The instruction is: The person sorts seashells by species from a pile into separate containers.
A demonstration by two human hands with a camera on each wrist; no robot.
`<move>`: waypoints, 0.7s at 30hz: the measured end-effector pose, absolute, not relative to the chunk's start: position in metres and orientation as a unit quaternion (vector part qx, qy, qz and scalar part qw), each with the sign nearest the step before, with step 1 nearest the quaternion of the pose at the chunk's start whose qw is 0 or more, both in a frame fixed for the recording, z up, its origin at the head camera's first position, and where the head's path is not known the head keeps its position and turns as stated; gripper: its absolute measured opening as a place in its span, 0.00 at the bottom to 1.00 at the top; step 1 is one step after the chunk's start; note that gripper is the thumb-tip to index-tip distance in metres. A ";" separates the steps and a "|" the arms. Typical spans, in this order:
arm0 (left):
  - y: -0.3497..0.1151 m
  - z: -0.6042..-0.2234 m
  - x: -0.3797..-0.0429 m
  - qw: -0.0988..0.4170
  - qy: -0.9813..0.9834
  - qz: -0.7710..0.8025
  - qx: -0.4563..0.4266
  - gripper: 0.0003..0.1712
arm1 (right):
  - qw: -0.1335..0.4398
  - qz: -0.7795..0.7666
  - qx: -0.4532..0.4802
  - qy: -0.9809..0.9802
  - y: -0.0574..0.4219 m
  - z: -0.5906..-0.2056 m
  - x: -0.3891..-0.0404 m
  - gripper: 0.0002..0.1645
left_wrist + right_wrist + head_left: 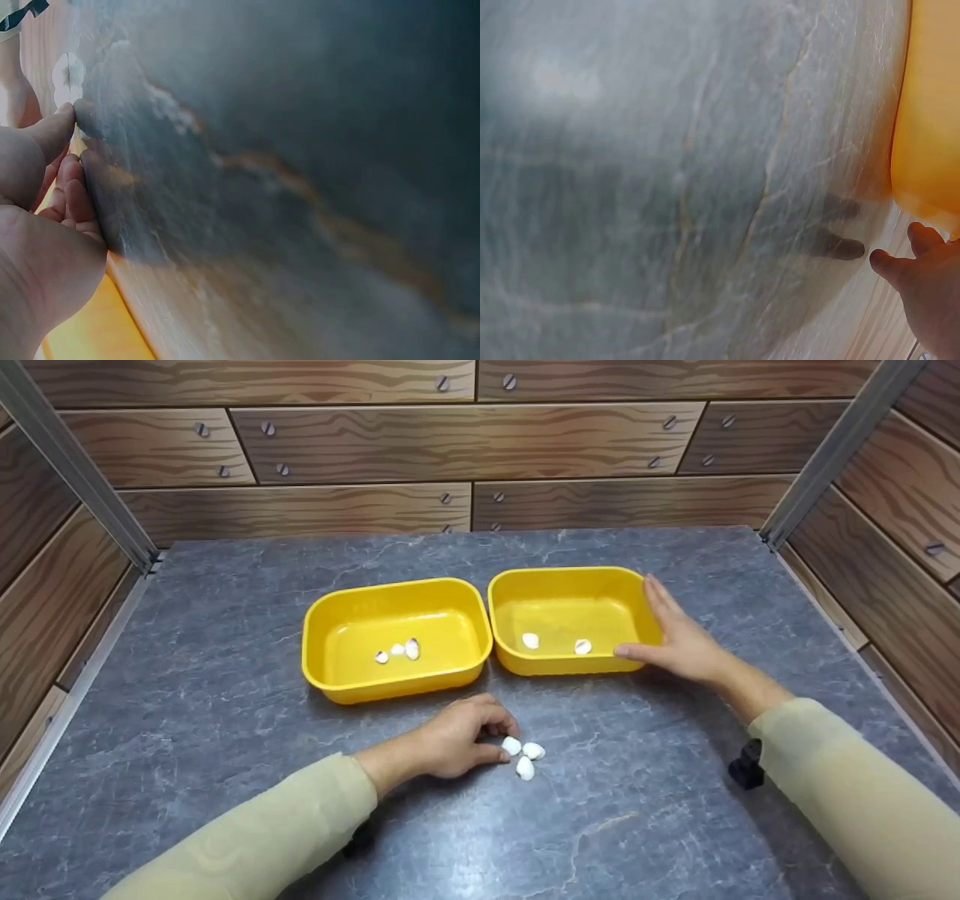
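My left hand (463, 737) is low over the table, its thumb and curled fingertips at either side of a small white seashell (511, 745), pinching it. Two more white seashells (533, 751) lie close beside that one. In the left wrist view the left thumb (56, 129) points toward pale shells at the table's surface. My right hand (679, 643) rests at the right end of the right yellow bin (525, 664), fingers stretched along its side and thumb over the front rim. Two white shells (530, 640) lie inside that bin.
A second yellow bin (397, 690) stands just left of the first, their ends nearly meeting; three small shells (397, 649) lie in it. The grey marbled table (225, 675) is enclosed by wood-patterned walls (360, 442) with metal posts at the back corners.
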State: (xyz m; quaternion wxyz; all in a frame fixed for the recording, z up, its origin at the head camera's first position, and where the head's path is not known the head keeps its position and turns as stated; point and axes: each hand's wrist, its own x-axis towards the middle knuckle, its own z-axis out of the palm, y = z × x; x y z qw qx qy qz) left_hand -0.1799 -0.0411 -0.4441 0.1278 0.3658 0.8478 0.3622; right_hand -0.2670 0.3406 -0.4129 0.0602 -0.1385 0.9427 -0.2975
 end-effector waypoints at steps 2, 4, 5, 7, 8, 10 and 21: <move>-0.041 -0.444 -0.180 0.128 0.847 0.366 0.363 0.08 | 0.061 -0.297 -0.138 0.943 0.340 -0.413 -0.267 0.75; -0.041 -0.444 -0.180 0.130 0.847 0.371 0.358 0.08 | 0.062 -0.295 -0.138 0.944 0.340 -0.412 -0.268 0.75; -0.040 -0.444 -0.180 0.130 0.847 0.373 0.356 0.08 | 0.063 -0.295 -0.138 0.944 0.340 -0.412 -0.268 0.75; -0.040 -0.444 -0.179 0.129 0.848 0.374 0.354 0.08 | 0.063 -0.293 -0.138 0.944 0.340 -0.411 -0.268 0.75; -0.040 -0.444 -0.179 0.129 0.848 0.374 0.353 0.08 | 0.064 -0.293 -0.138 0.944 0.339 -0.411 -0.268 0.74; -0.040 -0.443 -0.180 0.128 0.848 0.375 0.351 0.08 | 0.065 -0.292 -0.137 0.944 0.339 -0.410 -0.268 0.74; -0.038 -0.440 -0.179 0.138 0.847 0.387 0.338 0.09 | 0.062 -0.294 -0.140 0.944 0.340 -0.412 -0.267 0.75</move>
